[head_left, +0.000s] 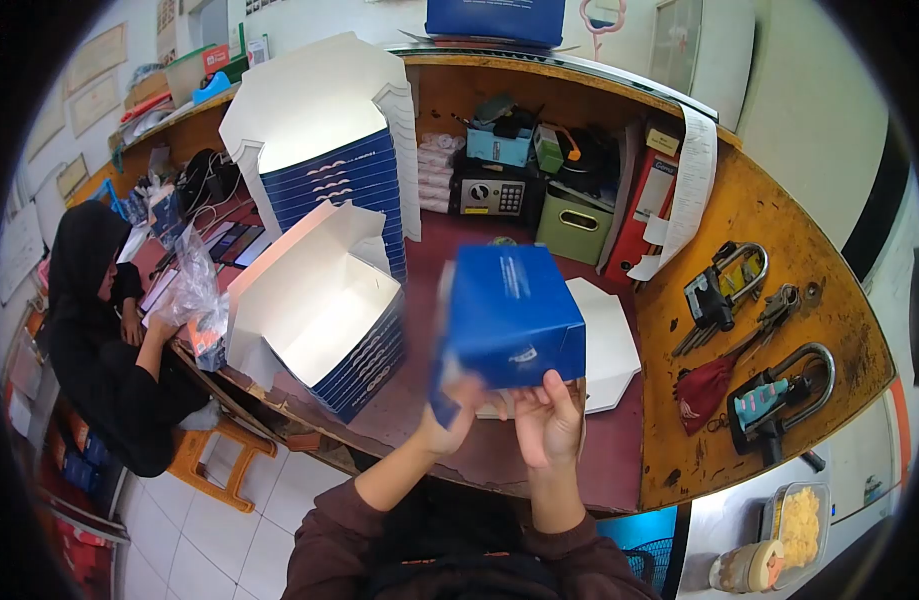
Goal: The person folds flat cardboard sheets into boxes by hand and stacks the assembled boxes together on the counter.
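Observation:
A blue cardboard box (pixel 514 310) with small white print is held up over the dark red desk in front of me. At its lower left, my left hand (pixel 451 412) is closed on the edge, its fingers partly blurred. My right hand (pixel 549 422) grips the lower front edge, thumb against the side. Behind the box, on the desk, lies a white cardboard lid or flap (pixel 607 345), partly hidden. To the left stand a short stack of nested blue boxes (pixel 354 355) with white insides and a taller stack (pixel 334 180) behind it.
Padlocks (pixel 779 400) and keys (pixel 779 305) rest on the wooden ledge at right. A shelf at the back holds a small safe (pixel 494 190), a green bin (pixel 574 225) and a red binder (pixel 649 190). A co-worker (pixel 109 330) sits at left near an orange stool (pixel 219 460).

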Demonstrator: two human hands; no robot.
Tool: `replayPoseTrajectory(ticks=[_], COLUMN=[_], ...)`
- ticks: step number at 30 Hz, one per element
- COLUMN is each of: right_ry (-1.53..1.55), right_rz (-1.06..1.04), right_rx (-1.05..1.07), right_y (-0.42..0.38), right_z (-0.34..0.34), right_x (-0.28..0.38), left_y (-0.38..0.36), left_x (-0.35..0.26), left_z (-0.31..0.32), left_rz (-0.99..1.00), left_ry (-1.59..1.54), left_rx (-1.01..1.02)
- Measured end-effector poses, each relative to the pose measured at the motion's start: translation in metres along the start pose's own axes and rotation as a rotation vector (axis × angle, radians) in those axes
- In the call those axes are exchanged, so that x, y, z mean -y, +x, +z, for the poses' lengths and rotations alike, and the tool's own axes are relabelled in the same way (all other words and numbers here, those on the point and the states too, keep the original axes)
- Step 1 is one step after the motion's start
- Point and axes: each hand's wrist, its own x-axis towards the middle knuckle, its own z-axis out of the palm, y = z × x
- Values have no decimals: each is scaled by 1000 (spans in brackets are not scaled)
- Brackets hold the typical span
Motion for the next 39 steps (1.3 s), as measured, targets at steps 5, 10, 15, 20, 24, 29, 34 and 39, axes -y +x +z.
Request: replayPoseTrajectory(ticks=[5, 10, 15, 20, 24, 29, 34, 39], right_ry=[-293, -224, -111, -625, -1474, -2074, -2027, -1802], right_rz=[-309, -302, -199, -199, -443, -565, -570, -494], right_rx=[-162, -112, -83, -59, 466, 838, 1265, 1445], right_y=[2, -4, -8, 9, 18, 2, 13, 27], right_z=[1, -8, -8, -12, -89, 77, 116, 148], right_x=[-5, -23, -47, -16, -24, -3, -28, -82], left_y=[-6, -15, -8, -28, -11, -16, -66, -85], left_x=[-20, -14, -16, -62, -73, -54, -109, -131], left_z=[-11, 4, 10, -10, -22, -72, -97, -154], left_rz=[-259, 0, -63, 22, 329, 372, 25, 161], left_ry=[-981, 242, 124, 1420, 1327, 831, 701, 1645], left_rx=[-74, -325, -417, -53, 8, -33, -200, -307])
